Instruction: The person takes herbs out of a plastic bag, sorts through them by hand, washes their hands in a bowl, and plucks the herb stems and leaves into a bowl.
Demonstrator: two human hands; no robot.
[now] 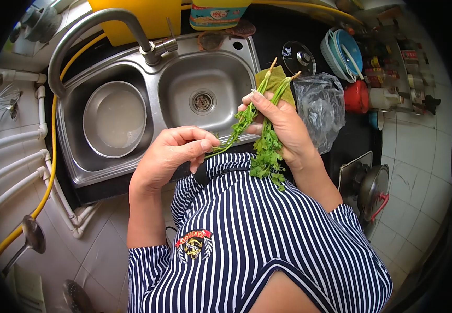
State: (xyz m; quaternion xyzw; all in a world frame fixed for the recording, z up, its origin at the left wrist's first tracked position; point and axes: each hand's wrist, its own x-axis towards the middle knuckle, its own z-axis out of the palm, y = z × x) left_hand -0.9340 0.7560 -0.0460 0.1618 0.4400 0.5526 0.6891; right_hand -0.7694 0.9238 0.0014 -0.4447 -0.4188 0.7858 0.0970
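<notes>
Green leafy herb stems (268,143) with pale root ends hang from my right hand (283,122), whose fingers are wrapped round them above the front edge of the sink's right basin. My left hand (176,151) is closed in a pinch on a thin herb stem at the lower left of the bunch. The leaves dangle down in front of the striped shirt. A double steel sink (155,122) lies beyond both hands. In its left basin sits a round metal bowl (114,119) with cloudy liquid; the right basin shows its drain (203,103).
The faucet (155,48) arches over the left basin. Right of the sink are a green cloth (282,86), a clear plastic bag (320,109), a glass lid (298,57) and blue baskets (343,52). A lidded pan (373,190) stands at the far right.
</notes>
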